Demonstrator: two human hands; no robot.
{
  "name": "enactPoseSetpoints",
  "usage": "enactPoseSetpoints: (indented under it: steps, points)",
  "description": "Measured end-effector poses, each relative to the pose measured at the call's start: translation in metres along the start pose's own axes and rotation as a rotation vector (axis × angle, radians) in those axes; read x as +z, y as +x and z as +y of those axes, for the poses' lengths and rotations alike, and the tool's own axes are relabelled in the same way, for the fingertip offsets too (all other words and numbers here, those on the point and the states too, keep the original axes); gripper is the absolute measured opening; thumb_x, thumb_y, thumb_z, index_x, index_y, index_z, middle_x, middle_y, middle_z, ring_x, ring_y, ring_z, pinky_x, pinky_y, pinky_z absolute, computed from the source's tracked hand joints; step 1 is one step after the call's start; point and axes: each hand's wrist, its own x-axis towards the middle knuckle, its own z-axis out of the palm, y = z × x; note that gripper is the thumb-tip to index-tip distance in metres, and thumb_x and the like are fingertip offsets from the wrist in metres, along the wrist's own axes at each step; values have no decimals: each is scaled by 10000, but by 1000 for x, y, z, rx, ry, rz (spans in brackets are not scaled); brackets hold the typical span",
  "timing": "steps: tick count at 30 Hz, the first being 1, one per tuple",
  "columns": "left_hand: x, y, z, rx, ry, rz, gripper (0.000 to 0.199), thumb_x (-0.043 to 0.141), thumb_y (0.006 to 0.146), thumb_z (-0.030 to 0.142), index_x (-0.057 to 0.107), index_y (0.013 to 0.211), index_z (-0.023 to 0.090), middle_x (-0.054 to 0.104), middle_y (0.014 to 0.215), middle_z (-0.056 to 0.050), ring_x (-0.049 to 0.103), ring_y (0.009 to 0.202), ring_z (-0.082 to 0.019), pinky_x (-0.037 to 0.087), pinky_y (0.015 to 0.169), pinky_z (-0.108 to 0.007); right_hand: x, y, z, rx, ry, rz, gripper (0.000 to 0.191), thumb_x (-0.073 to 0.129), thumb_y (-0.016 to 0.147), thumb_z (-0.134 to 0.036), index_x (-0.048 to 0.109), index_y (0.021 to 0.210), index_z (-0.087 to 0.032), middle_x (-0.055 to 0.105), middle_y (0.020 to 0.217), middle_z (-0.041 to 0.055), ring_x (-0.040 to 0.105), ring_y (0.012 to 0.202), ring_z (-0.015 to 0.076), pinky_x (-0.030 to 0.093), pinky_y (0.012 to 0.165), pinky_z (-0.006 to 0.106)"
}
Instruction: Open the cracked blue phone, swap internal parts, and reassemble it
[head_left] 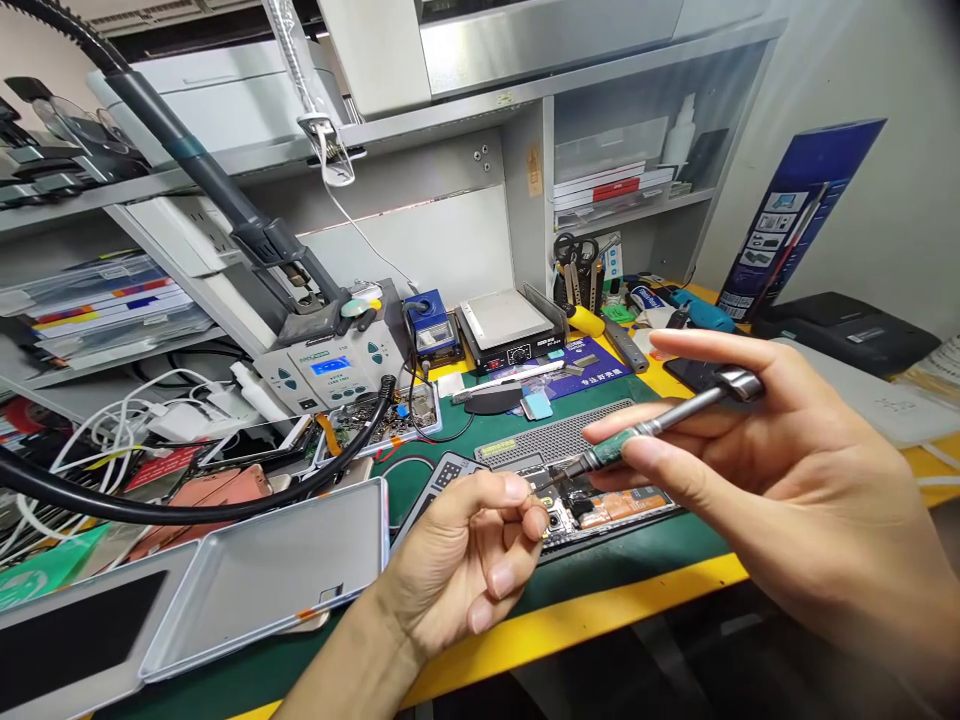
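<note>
My right hand (780, 470) grips a screwdriver (660, 418) with a green band and a round metal cap, its shaft slanting down to the left. The screwdriver's tip meets the pinched thumb and finger of my left hand (476, 550); anything between those fingers is too small to make out. Beneath and just behind both hands lies an opened phone (630, 508), with its camera lenses and an orange-brown part exposed. A perforated metal plate (555, 436) sits behind the phone, on the green mat (637, 580).
An open pale case (285, 570) lies at the left, with a thick black hose (187, 510) curving over it. Behind stand a soldering station (330, 370), a tray of small parts (390, 425) and a heating plate (510, 325). A black box (840, 330) is at the right.
</note>
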Motion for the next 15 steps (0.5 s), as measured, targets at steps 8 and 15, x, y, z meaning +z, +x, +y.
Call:
enactPoseSetpoints:
  steps: [8,15]
  points:
    - [-2,0,-3,-7,123,-31,298,613,862,336,709,730,86,564,446,-14,479,268,-75,404,261,-126,4,-3,0,31,209,77,480,732,924,-212,482,1330,-262,759,963,29,757,750,209,681,662,220]
    - [4,-7,-7,406,648,105,178,670,937,333,676,894,161,682,776,-8,598,515,-94,505,416,-184,-2,-4,-1,32,140,98,503,763,883,-183,525,1317,-273,755,946,11,755,748,205,689,680,236]
